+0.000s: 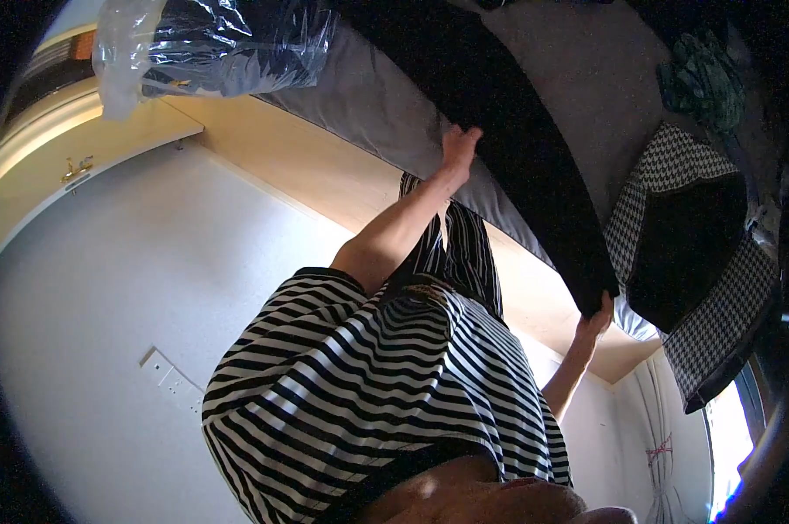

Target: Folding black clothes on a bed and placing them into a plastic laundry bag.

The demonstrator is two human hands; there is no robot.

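Observation:
A long, dark black garment section (512,124), shaped like a trouser leg or sleeve, lies across a grey-covered bed (394,111). My left hand (461,149) grips its near edge about midway along, fingers curled. At its narrow end, by the bed's edge, my right hand (597,318) pinches the cloth, with the thumb on top. Just beyond that end lies a garment with houndstooth-patterned parts (689,157) and a black panel (689,242); part of it hangs over the side. The black garment's far end runs out of view at the top.
A clear plastic bag (231,52) with dark contents rests at the bed's upper left. Crumpled green cloth (705,82) lies at the far right. The pale wooden bed side (303,137) is close to my legs. A tied curtain (656,445) hangs by a bright window (728,445).

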